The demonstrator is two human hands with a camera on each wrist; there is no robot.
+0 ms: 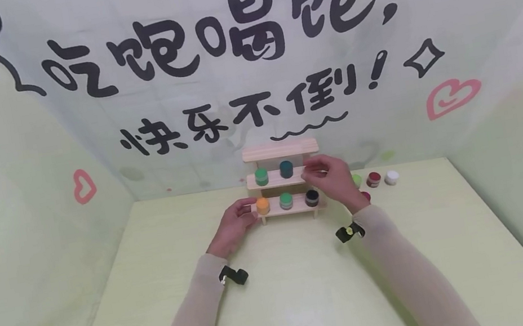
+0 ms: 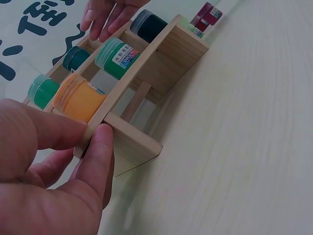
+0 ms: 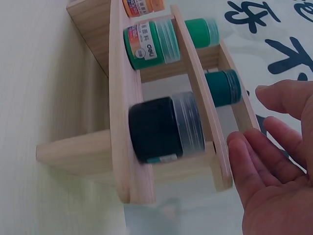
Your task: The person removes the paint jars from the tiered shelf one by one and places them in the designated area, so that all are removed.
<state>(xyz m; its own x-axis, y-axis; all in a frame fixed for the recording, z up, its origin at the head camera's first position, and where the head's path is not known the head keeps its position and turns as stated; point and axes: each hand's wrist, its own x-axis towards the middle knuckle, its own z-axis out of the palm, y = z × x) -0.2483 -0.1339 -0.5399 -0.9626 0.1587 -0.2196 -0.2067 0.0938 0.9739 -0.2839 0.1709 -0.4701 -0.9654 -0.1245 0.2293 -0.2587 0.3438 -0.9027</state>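
Observation:
A small three-tier wooden rack (image 1: 280,150) stands at the back of the table. Its bottom board bears an orange paint jar (image 1: 262,206), a green paint jar (image 1: 286,201) and a black-looking paint jar (image 1: 312,197). On the middle board sit another green jar (image 1: 261,176) and a dark teal jar (image 1: 286,169). My left hand (image 2: 54,166) pinches the left end of the bottom board between thumb and fingers. At the middle board's right end is my right hand (image 3: 279,156), thumb apart from the loosely extended fingers, holding nothing. Its fingertips lie against or very close to the board; I cannot tell which.
Right of the rack on the table (image 1: 282,296) are a light green jar (image 1: 357,180), a dark red jar (image 1: 374,179), a white jar (image 1: 391,177) and a crimson jar (image 1: 366,197) partly behind my right hand. A lettered cloth backdrop (image 1: 220,164) rises right behind the rack.

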